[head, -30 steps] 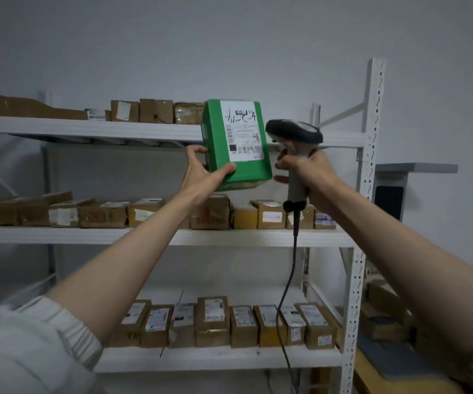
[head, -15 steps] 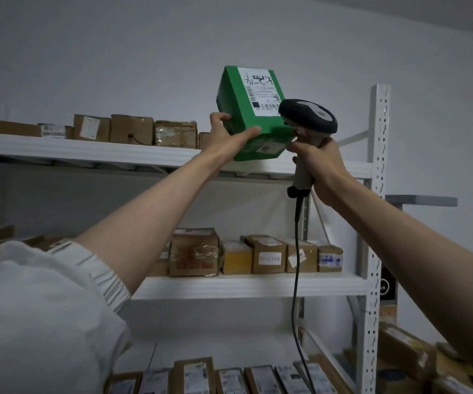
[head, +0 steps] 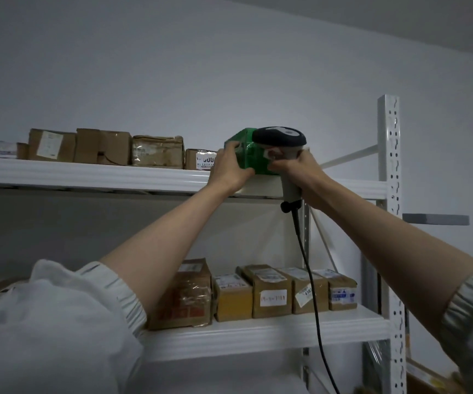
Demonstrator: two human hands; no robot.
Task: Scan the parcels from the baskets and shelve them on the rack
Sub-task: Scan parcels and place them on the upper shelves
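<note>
A green parcel [head: 246,150] sits on the top shelf [head: 87,177] of the white rack, at the right end of a row of brown boxes. My left hand [head: 229,169] holds its left front corner, fingers wrapped over the edge. My right hand [head: 296,173] grips the handle of a grey barcode scanner [head: 282,136], whose dark head covers the parcel's right side. The fingertips of that hand also touch the parcel's front. The scanner's black cable [head: 309,280] hangs down past the middle shelf.
Several brown parcels [head: 155,151] line the top shelf to the left of the green one. More boxes [head: 272,291] stand on the middle shelf [head: 258,334]. A perforated white upright [head: 390,194] bounds the rack on the right. Boxes lie at the bottom right.
Both hands rose and pushed forward. The green parcel went from held tilted in the air above the top shelf to lying on it. The view tilted upward.
</note>
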